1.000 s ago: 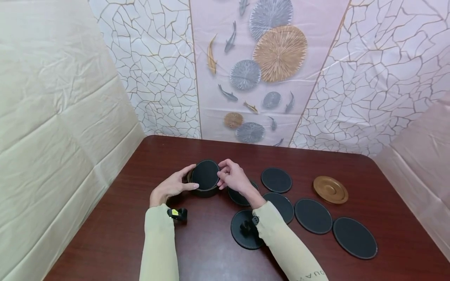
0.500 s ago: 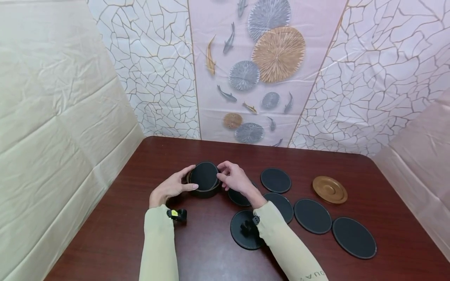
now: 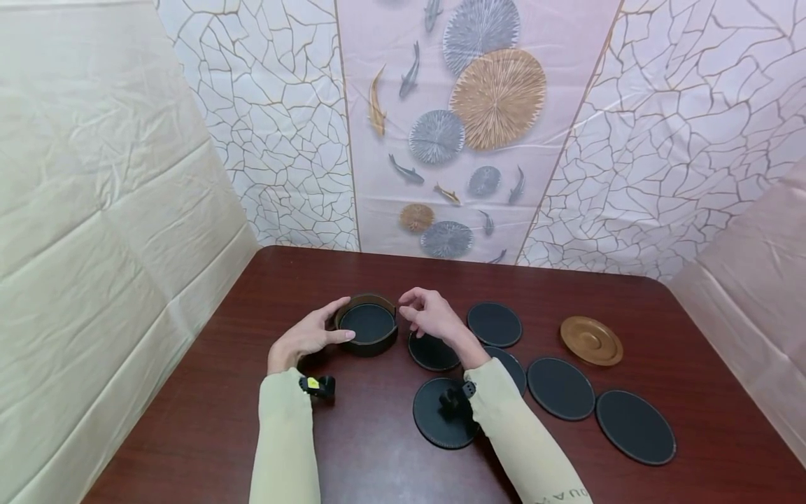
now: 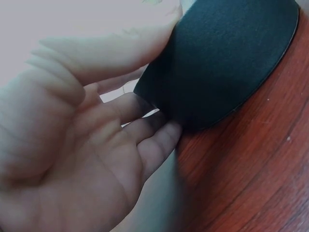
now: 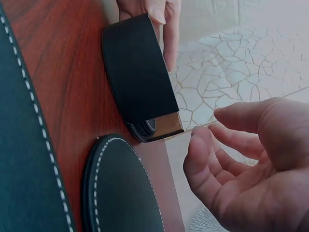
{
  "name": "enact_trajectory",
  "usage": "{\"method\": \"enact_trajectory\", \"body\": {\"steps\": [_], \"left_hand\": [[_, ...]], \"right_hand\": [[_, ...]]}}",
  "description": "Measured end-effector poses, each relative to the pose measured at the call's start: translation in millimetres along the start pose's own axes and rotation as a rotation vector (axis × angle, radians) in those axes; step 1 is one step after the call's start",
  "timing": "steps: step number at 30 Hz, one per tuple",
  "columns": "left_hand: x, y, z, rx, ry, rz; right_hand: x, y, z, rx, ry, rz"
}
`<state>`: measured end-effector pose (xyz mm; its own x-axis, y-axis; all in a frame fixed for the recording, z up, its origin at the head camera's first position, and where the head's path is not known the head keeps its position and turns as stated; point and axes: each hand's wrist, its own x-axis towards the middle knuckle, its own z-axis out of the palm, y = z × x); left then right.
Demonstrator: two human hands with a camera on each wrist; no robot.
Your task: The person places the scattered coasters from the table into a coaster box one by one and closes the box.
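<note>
A round black coaster holder (image 3: 373, 347) with a brown lining stands at the table's middle left. My left hand (image 3: 305, 339) grips its left side, thumb on the near wall and fingers round the far one; the left wrist view shows the thumb and fingers on the black wall (image 4: 222, 63). Inside lies a black coaster (image 3: 366, 323), and through the side gap in the right wrist view a few stacked coasters (image 5: 146, 127) show low down. Just right of the holder, my right hand (image 3: 433, 316) hovers with loosely bent fingers, holding nothing. Beneath it lies another stitched coaster (image 3: 434, 353).
More black coasters lie right of the holder: one at the back (image 3: 494, 324), one at the front (image 3: 441, 414), and others in a slanting row (image 3: 560, 389) (image 3: 636, 427). A brown round dish (image 3: 592, 341) sits at far right. Patterned cloth hangs behind the table.
The coaster between the hands at the holder's top has dropped inside. My right hand has let go and shifted slightly right; my left hand keeps its grip.
</note>
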<state>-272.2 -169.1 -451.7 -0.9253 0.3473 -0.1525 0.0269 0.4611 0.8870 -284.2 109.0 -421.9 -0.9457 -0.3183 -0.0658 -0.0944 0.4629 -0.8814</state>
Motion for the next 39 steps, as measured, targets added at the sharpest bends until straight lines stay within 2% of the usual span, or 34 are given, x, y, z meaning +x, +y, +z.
{"method": "enact_trajectory", "body": {"steps": [8,19,39], "left_hand": [[-1.0,-3.1,1.1,0.044,-0.001,0.011],[-1.6,-3.0,0.7,0.048,-0.004,0.023],[0.1,-0.7,-2.2,0.076,-0.006,0.013]], "right_hand": [[-2.9,2.9,-12.5,-0.033,-0.048,0.014],[-8.4,15.4,-39.4,-0.110,-0.052,0.039],[-11.0,29.0,-54.8,-0.302,-0.071,0.143]]}}
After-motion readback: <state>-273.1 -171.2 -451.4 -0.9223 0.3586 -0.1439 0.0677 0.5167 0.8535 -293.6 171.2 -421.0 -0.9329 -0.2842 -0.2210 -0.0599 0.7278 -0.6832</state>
